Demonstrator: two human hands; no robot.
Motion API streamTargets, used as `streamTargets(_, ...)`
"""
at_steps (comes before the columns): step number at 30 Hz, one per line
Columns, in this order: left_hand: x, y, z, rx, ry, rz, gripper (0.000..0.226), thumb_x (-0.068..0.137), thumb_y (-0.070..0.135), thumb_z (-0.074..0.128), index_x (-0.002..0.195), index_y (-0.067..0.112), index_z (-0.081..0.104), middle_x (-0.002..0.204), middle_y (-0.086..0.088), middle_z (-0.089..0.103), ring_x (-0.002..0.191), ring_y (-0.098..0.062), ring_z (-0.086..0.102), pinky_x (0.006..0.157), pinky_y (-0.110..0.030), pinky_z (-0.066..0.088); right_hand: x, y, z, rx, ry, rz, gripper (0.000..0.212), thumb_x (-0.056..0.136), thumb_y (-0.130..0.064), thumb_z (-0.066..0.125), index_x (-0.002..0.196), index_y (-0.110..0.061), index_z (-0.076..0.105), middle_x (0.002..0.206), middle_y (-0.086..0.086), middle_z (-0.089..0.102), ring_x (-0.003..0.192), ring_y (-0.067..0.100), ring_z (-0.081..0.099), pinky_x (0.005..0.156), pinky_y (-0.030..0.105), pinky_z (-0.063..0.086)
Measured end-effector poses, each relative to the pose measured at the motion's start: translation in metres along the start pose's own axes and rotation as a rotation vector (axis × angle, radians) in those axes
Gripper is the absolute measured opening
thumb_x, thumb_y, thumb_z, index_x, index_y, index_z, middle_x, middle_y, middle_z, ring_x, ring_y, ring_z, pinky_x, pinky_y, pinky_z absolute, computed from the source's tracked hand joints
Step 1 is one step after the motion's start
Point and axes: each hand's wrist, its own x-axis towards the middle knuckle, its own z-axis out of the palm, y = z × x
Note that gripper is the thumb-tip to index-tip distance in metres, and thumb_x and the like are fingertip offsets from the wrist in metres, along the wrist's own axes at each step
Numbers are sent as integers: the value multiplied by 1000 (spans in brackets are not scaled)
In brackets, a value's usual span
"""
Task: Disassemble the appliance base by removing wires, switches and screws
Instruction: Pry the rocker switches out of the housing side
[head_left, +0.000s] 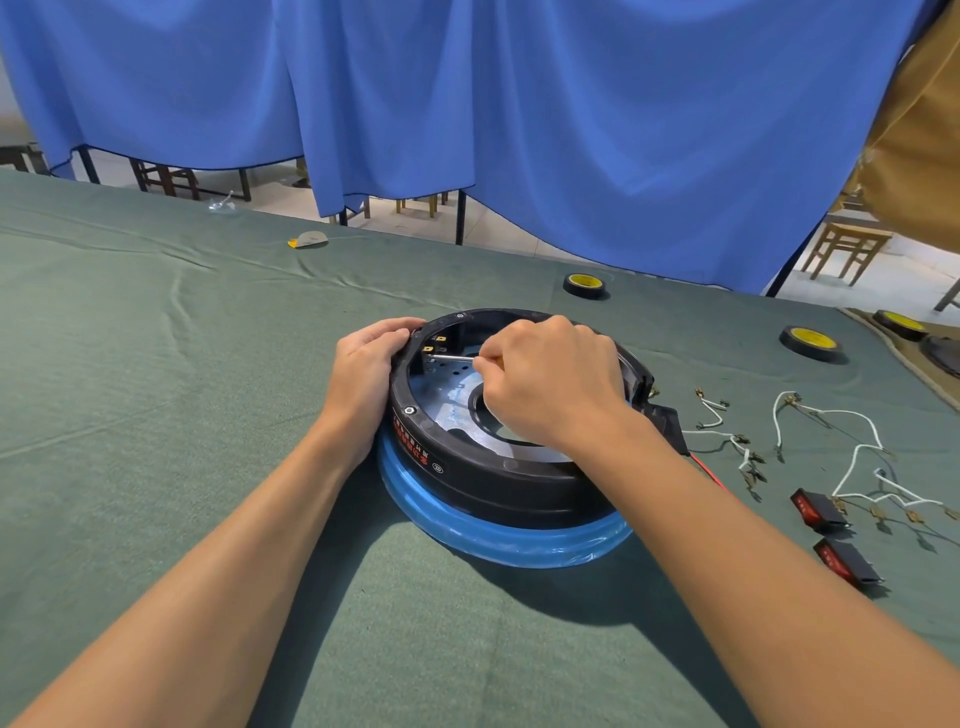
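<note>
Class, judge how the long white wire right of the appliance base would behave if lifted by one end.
Probably floppy: the long white wire lies in loose curves on the green cloth. Likely light, being thin. Its end terminals might snag neighbouring wires.

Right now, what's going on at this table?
A person is taking apart a round black appliance base. The left hand grips its rim while the right hand holds a screwdriver aimed at the inner wall near brass terminals. White wires and two red switches lie on the green cloth to the right.
</note>
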Motion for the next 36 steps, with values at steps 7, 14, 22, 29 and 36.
streamTargets(7, 0, -1, 1, -20, 18, -5, 29, 92, -3, 45, 89, 7, 72, 75, -2, 75, 71, -12, 70, 61, -21, 54, 3, -2, 2, 115, -95, 55, 29, 94, -42, 47, 102, -29, 72, 104, 1, 68, 92, 30, 60, 70, 35, 34)
streamTargets(14, -1, 0, -1, -24, -14, -5, 31, 93, -3, 42, 90, 7, 71, 75, -1, 75, 71, -11, 70, 64, -21, 56, -2, 0, 2, 137, -79, 119, 27, 88, -39, 48, 94, -30, 72, 101, 0, 68, 85, 28, 56, 69, 34, 35)
streamTargets(22, 2, -3, 0, -48, 5, -4, 28, 93, -1, 45, 88, 6, 72, 78, -2, 75, 76, -13, 70, 70, -23, 56, -2, 1, 3, 131, -144, 149, 27, 88, -42, 49, 103, -31, 70, 112, 3, 66, 98, 31, 57, 73, 36, 34)
streamTargets(29, 2, -4, 1, -68, 5, -19, 28, 93, -2, 45, 91, 4, 72, 80, -5, 75, 76, -16, 70, 69, -25, 57, -1, -5, 4, 116, -162, 96, 26, 92, -41, 49, 102, -29, 70, 105, 5, 66, 91, 31, 56, 71, 36, 33)
streamTargets(36, 1, -2, 0, -67, 11, -31, 26, 93, -2, 45, 95, 2, 72, 81, -7, 74, 74, -16, 70, 68, -24, 57, -4, 1, 3, 153, -128, 138, 27, 90, -41, 48, 97, -31, 72, 106, -1, 69, 95, 28, 59, 71, 35, 37)
